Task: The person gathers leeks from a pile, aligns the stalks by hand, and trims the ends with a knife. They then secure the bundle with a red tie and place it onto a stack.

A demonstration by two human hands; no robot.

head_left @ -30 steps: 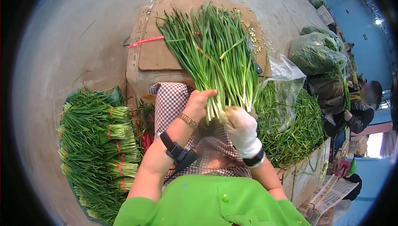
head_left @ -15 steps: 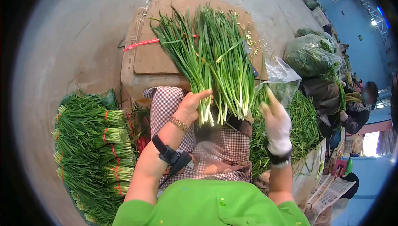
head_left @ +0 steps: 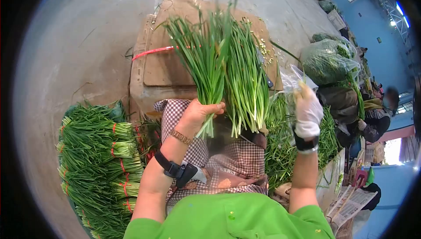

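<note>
My bare left hand [head_left: 204, 112] is closed round the lower stalks of a bunch of garlic chives [head_left: 201, 70], lifted with its leaf tips blurred. Right beside it, a second heap of garlic chives [head_left: 247, 81] lies on the brown board [head_left: 169, 70], white ends towards me. My right hand [head_left: 305, 109], in a white glove, is off to the right with its fingers pinched together, somewhat blurred. A single long chive leaf [head_left: 286, 51] trails up and left from those fingers. A red strip [head_left: 151, 52] lies across the board, partly under the chives.
Tied chive bundles [head_left: 94, 164] are stacked at the left. Loose chives [head_left: 280, 151] lie in a pile below my right hand. A knife [head_left: 268, 80] rests at the board's right edge among pale scraps. Filled plastic bags [head_left: 329, 59] and another person [head_left: 377, 111] are further right.
My left hand has shifted slightly left and raised its chives, drawing them apart from the heap. My right hand has moved right, and a leaf now trails from it.
</note>
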